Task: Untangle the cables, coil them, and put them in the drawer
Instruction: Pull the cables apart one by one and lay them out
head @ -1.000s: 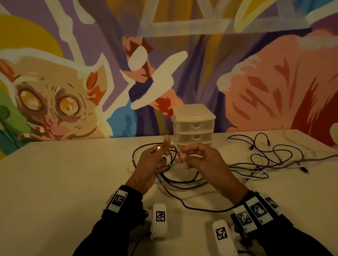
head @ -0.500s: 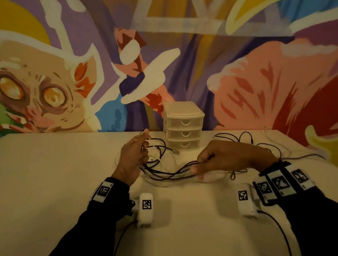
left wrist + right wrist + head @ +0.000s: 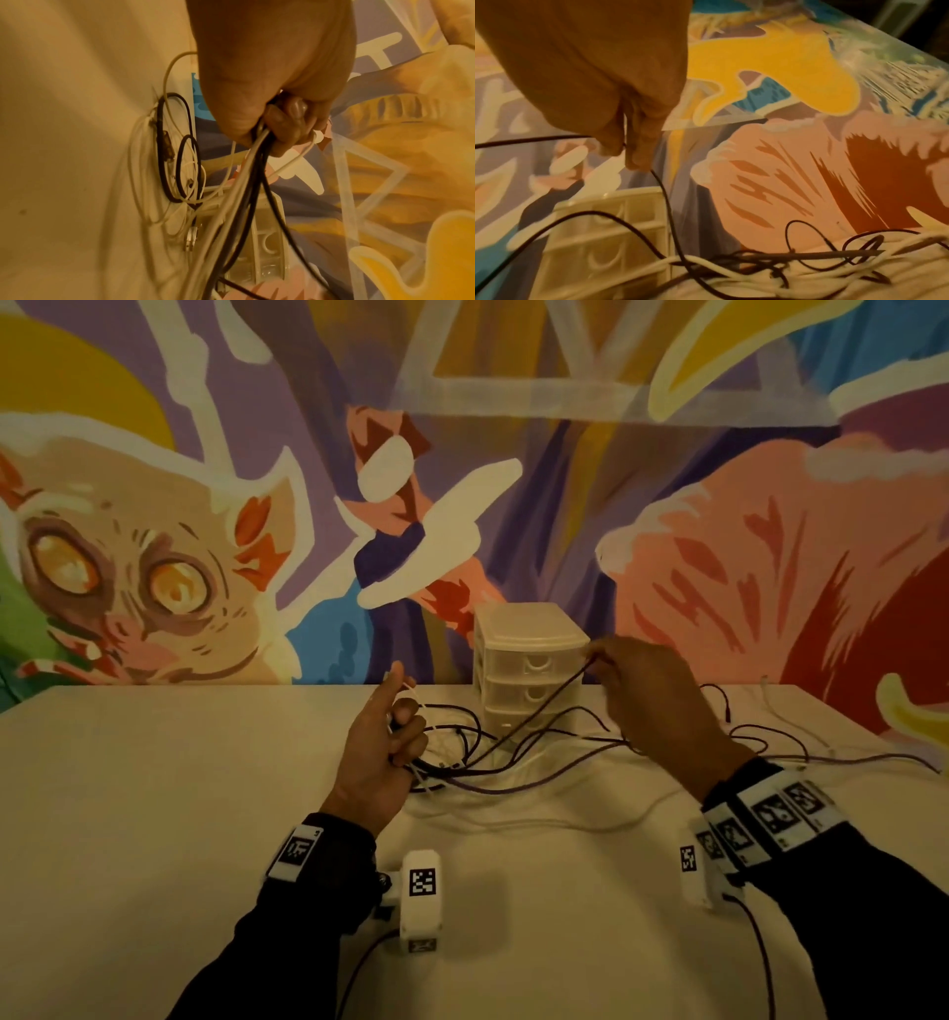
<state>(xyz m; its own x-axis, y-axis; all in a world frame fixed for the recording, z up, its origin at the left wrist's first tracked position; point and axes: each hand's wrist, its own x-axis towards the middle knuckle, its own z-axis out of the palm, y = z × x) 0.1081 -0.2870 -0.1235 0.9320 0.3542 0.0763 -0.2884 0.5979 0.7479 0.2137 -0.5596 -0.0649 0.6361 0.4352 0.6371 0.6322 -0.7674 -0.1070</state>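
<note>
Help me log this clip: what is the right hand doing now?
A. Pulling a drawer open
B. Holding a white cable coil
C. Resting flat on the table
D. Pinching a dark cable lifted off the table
D: the right hand pinches a dark cable raised before the closed drawers, while the left hand grips a bundle.

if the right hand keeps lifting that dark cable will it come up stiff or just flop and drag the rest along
Probably floppy: the dark cable sags in a slack line from the right hand down to the table. It looks thin and light. It may well drag its neighbours, since it runs into the tangle that the left hand grips as a bunch.
</note>
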